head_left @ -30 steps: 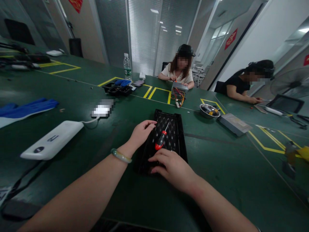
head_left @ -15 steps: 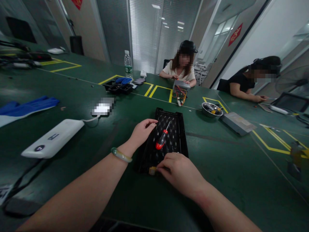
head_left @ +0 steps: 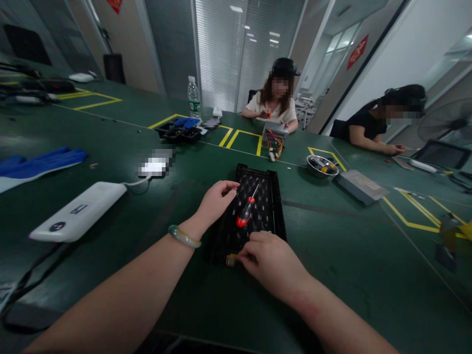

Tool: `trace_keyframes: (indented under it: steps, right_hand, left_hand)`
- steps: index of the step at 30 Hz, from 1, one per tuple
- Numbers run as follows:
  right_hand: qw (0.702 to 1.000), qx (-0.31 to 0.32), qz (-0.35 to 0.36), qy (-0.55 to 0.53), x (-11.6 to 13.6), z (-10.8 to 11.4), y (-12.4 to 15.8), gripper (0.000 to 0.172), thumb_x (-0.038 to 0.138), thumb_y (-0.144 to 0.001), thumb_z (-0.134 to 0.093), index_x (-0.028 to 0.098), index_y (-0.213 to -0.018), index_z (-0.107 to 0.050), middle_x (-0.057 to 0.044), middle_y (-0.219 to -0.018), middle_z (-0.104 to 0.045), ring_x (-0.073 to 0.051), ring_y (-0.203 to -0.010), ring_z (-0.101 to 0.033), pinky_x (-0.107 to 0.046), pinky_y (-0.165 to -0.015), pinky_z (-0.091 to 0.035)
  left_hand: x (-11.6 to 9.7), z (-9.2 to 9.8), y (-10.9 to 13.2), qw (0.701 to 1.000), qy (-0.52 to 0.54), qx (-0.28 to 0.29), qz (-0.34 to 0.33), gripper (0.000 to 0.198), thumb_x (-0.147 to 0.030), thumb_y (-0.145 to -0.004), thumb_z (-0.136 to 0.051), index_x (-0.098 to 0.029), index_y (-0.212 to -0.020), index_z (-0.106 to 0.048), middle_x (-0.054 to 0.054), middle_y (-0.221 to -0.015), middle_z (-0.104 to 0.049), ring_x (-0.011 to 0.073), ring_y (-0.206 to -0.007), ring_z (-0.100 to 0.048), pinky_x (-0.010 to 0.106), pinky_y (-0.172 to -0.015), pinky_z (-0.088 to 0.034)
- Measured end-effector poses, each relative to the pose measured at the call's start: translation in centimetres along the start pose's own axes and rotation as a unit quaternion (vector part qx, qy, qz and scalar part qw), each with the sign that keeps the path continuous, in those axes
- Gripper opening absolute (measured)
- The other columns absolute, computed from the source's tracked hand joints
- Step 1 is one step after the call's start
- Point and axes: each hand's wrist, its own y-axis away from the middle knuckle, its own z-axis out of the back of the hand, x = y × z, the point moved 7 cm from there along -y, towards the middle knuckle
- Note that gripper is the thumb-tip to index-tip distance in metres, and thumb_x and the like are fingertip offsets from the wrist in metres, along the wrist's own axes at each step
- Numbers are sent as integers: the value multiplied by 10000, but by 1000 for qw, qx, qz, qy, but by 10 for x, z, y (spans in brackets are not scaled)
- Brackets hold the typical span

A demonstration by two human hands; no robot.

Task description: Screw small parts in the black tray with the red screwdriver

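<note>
A black perforated tray [head_left: 275, 206] lies on the green table in front of me. A red-handled screwdriver [head_left: 245, 214] rests inside it. My left hand [head_left: 216, 201], with a green bangle on the wrist, grips the tray's left rim with curled fingers. My right hand [head_left: 271, 260] is at the tray's near end, its fingers pinched on a small yellowish part [head_left: 231, 259] at the near rim.
A white power bank [head_left: 79, 211] with a cable lies to the left, blue gloves [head_left: 37, 164] beyond it. A metal bowl [head_left: 322, 166] and a grey flat drive [head_left: 359, 186] sit to the right. Two seated people work across the table, near a water bottle [head_left: 193, 101].
My right hand slid from the tray's inside to its near rim and closed on the small yellowish part. The left hand has stayed on the tray's rim.
</note>
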Motion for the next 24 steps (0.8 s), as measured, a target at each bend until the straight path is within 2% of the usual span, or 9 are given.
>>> trace_keyframes:
  steps: [4, 10, 15, 19, 24]
  right_hand:
    - [999, 28, -4, -18, -4, 1, 4, 106, 161, -864, -705, 204, -785, -760, -9, -798, -684, -180, -797, -640, -323, -794, -497]
    - [999, 38, -6, -34, -4, 1, 7, 93, 156, -871, -714, 208, -826, -777, -13, -827, -705, -174, -813, -653, -309, -795, -489]
    - [998, 50, -5, -44, -6, 3, 9, 109, 149, -860, -702, 211, -821, -782, -11, -811, -702, -165, -777, -648, -288, -743, -489]
    - [994, 88, -6, -67, -8, 3, 11, 134, 162, -881, -715, 253, -896, -812, 0, -868, -728, -151, -786, -660, -275, -756, -499]
    - [992, 94, 13, -83, -9, 9, 11, 107, 220, -915, -711, 249, -903, -813, -2, -864, -739, -155, -792, -671, -279, -768, -509]
  left_hand:
    - [-4, 2, 1, 998, -54, -3, -23, 307, -275, -870, -619, -196, -1157, -695, 65, -1179, -608, 168, -884, -609, 350, -915, -527]
    - [11, -6, 3, 994, -110, 28, 3, 636, -342, -879, -630, -143, -1465, -483, 134, -1274, -556, 234, -1015, -595, 427, -1014, -485]
    - [12, -11, 5, 990, -130, 61, 2, 599, -223, -876, -559, -164, -1468, -488, 126, -1296, -561, 259, -1146, -592, 425, -1070, -458]
    - [7, -13, 9, 987, -140, 75, -8, 575, -181, -840, -558, -174, -1415, -546, 119, -1312, -541, 255, -1126, -607, 413, -1043, -490]
    - [3, -13, 11, 985, -152, 78, -13, 553, -168, -826, -558, -176, -1379, -576, 112, -1279, -543, 245, -1084, -614, 416, -1033, -498]
